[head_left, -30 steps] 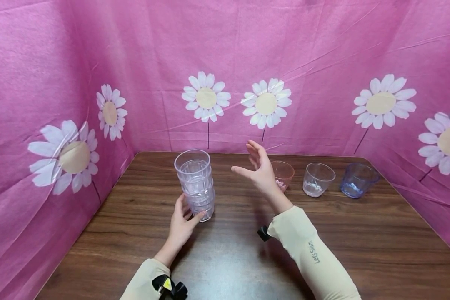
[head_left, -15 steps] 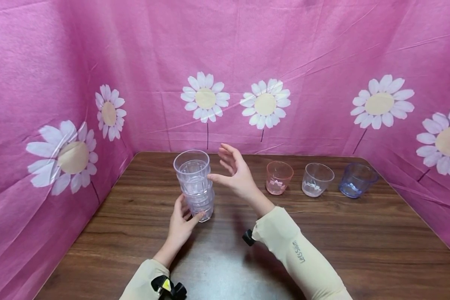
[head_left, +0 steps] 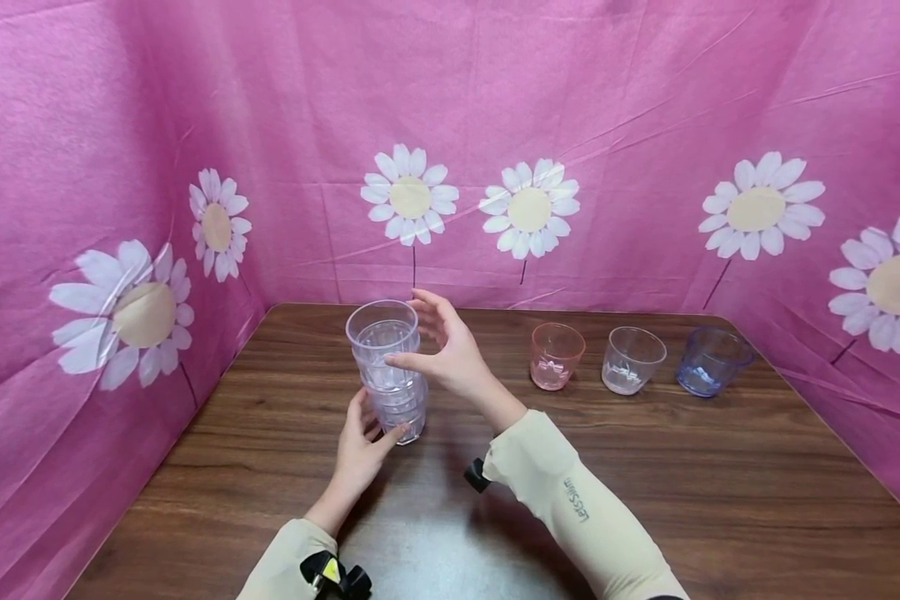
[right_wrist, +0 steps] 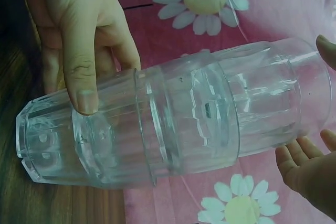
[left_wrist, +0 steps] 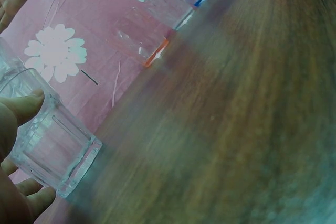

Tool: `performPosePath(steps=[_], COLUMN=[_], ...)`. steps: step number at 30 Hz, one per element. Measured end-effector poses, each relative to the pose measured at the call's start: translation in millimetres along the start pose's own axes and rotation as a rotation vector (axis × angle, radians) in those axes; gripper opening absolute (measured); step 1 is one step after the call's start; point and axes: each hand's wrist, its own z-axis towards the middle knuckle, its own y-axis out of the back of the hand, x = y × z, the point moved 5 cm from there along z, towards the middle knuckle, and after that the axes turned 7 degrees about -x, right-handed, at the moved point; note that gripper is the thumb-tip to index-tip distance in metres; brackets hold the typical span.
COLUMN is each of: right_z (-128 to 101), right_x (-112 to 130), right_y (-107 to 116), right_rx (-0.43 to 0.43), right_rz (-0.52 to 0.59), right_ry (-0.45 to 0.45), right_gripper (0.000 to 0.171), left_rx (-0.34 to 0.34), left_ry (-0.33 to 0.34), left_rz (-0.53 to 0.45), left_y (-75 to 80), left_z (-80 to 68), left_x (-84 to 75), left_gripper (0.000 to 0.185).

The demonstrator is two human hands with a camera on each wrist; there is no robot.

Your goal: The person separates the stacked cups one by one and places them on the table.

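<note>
Closing on the Cup Stack

Reaching in from the single cups, the right hand [head_left: 450, 354] has travelled left over the last second and now cups the upper part of the stack of clear tumblers [head_left: 392, 367], thumb touching its front, fingers spread and only lightly bent, not yet clamped. The left hand [head_left: 362, 450] holds as before, thumb and fingers round the bottom tumbler. One stack stands on the wooden table [head_left: 645, 483]; right of it sit three single cups: pink cup [head_left: 557, 356], clear cup [head_left: 633, 359], blue cup [head_left: 712, 360]. The right sleeve [head_left: 577, 508] reads "Let'sSlim".
</note>
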Motion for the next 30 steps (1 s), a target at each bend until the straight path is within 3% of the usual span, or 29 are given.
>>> performPosePath(steps=[14,22,30], right_z=[4.1,3.2,3.3], right_x=[-9.0,-6.7,-5.2], right_y=[-3.7,-5.3,-4.2], right_rx=[-0.010,-0.042,-0.064], right_rz=[-0.161,-0.252,-0.269], right_ry=[-0.076,-0.041,-0.004], right_gripper=[0.090,0.090,0.086], left_rx=[0.006,0.006,0.010], left_ry=[-0.006,-0.004,-0.005], left_rz=[0.002,0.000,0.006], left_y=[0.5,0.6,0.3], left_z=[-0.8,-1.3,-1.0], left_x=[0.3,-0.2,-0.6], left_gripper=[0.076,0.076,0.076])
